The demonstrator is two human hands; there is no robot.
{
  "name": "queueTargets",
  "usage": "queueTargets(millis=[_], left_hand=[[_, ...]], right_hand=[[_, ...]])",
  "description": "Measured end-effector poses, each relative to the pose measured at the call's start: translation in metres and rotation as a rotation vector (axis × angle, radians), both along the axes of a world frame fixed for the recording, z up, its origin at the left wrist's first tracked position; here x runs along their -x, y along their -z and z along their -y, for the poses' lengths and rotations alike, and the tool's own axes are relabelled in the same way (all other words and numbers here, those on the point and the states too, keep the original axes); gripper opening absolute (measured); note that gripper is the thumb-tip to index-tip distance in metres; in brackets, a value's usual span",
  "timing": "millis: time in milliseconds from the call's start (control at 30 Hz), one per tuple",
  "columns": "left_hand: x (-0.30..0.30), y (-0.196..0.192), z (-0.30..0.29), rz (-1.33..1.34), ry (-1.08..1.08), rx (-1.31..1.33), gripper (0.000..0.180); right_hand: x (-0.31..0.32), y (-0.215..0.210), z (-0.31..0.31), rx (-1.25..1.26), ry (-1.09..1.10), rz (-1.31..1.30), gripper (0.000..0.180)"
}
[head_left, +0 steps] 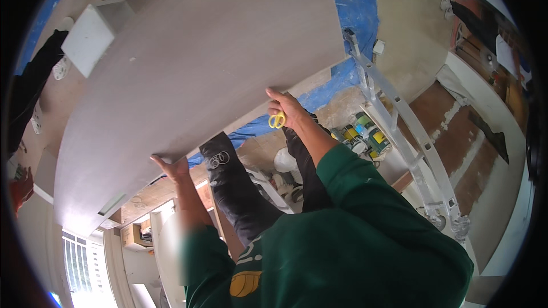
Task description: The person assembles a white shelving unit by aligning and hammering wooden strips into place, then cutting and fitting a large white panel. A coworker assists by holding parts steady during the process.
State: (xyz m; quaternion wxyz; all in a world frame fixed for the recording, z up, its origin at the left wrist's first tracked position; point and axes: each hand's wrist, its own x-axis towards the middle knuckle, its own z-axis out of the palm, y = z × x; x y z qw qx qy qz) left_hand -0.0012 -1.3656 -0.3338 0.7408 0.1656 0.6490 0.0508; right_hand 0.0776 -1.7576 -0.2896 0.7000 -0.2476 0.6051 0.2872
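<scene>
A large flat grey panel fills the upper left of the view, tilted up in front of me. My left hand grips its lower edge from beneath, palm up. My right hand holds the same edge further right, fingers curled over it. A small yellow looped object hangs at the fingers of my right hand. Both arms are in green sleeves. My legs in black trousers show below the panel.
An aluminium ladder runs diagonally at the right. Several cans and tubes lie beside it. A blue tarp covers the floor beyond the panel. A white box sits upper left, and a window is lower left.
</scene>
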Motion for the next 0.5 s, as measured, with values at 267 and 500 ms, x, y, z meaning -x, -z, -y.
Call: queueTargets(millis=[267, 500], left_hand=[[-0.010, 0.037, 0.000, 0.030, -0.095, 0.007, 0.069], [-0.026, 0.020, 0.007, -0.051, -0.091, -0.012, 0.072]], right_hand=[[-0.019, 0.055, 0.008, -0.004, -0.031, 0.036, 0.023], [-0.001, 0.018, -0.001, 0.134, -0.103, -0.171, 0.020]])
